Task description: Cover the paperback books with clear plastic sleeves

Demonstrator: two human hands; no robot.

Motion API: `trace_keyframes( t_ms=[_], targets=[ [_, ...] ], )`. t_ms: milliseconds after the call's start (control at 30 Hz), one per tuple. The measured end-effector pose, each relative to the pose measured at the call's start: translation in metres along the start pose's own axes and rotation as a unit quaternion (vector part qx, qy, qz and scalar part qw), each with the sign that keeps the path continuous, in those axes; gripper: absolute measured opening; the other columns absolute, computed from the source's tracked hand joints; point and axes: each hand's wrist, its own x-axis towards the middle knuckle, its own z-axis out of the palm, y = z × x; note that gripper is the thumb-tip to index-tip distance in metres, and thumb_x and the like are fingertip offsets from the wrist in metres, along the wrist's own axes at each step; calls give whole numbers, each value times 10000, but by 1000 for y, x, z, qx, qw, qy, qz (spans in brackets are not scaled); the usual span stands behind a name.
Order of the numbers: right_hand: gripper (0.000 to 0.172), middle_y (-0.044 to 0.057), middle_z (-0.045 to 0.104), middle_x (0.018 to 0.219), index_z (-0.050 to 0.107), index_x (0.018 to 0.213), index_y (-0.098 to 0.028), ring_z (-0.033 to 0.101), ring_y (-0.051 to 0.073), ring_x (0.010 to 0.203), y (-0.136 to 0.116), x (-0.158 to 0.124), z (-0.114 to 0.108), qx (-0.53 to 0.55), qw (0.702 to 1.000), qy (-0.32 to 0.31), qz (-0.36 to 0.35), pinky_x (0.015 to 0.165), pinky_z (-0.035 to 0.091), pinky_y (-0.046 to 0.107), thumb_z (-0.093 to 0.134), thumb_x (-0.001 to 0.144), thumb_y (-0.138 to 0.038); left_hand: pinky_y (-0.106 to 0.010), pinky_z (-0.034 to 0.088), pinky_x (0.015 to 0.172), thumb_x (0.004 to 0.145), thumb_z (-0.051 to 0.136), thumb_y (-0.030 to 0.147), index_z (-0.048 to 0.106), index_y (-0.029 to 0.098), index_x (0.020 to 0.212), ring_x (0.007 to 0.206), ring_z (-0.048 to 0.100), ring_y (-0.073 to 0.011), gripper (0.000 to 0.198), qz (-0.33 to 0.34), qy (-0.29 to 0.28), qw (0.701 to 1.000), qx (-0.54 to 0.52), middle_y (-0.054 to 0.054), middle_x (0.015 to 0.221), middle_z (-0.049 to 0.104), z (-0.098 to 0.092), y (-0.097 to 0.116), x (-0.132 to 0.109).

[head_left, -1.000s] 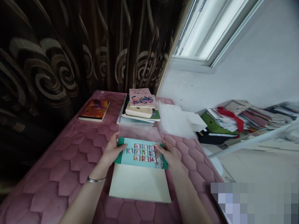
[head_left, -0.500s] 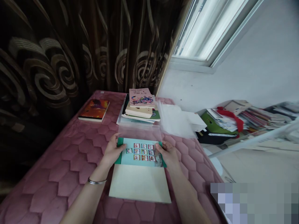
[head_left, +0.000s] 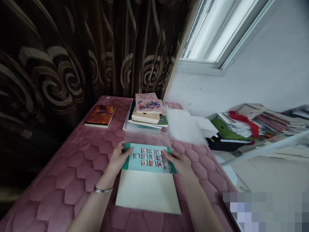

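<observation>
A teal, green-edged book cover (head_left: 150,167) with rows of small pictures is between my hands, above the pink quilted surface. My left hand (head_left: 118,157) pinches its left edge, thumb on top. At the right edge my right hand (head_left: 179,161) grips it the same way. A plain cream panel (head_left: 147,190) extends from the cover toward me; I cannot tell whether it is a page or the inside of a cover. Beyond the book lies a clear plastic sheet (head_left: 147,138), its near part hidden under the book.
Behind stands a stack of books topped by a pink book (head_left: 148,103). An orange book (head_left: 100,116) lies left. Clear plastic sleeves (head_left: 184,125) and a white box (head_left: 205,127) are at right, near a green bag (head_left: 223,127) and papers. A dark curtain (head_left: 108,48) hangs behind the quilted surface (head_left: 72,180).
The whole view has shifted slightly, so everything sits a little further right and lower. Both hands keep the same hold on the book.
</observation>
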Motion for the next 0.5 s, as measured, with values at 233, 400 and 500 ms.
trace_keyframes(
  t_ms=[233,400,500],
  targets=[
    [461,22,696,674,749,744,-158,624,190,650,10,6,2,-67,997,17,-32,546,467,263,702,632,-603,-256,442,617,641,724,366,549,193,876,671,622,-166,340,7,10,1000,18,10,709,664,0,-6,1],
    [465,43,733,789,750,856,-162,659,207,713,8,7,-3,17,999,-44,15,626,516,288,768,590,-543,-261,457,646,665,719,357,563,180,890,696,635,-168,326,24,25,999,15,1,733,675,4,-8,0],
    [446,69,739,773,756,803,-147,668,221,673,5,6,-5,53,996,-66,29,616,528,308,819,521,-487,-266,461,673,668,712,361,569,175,892,717,631,-167,324,29,34,999,17,-6,756,673,5,-7,0]
  ],
)
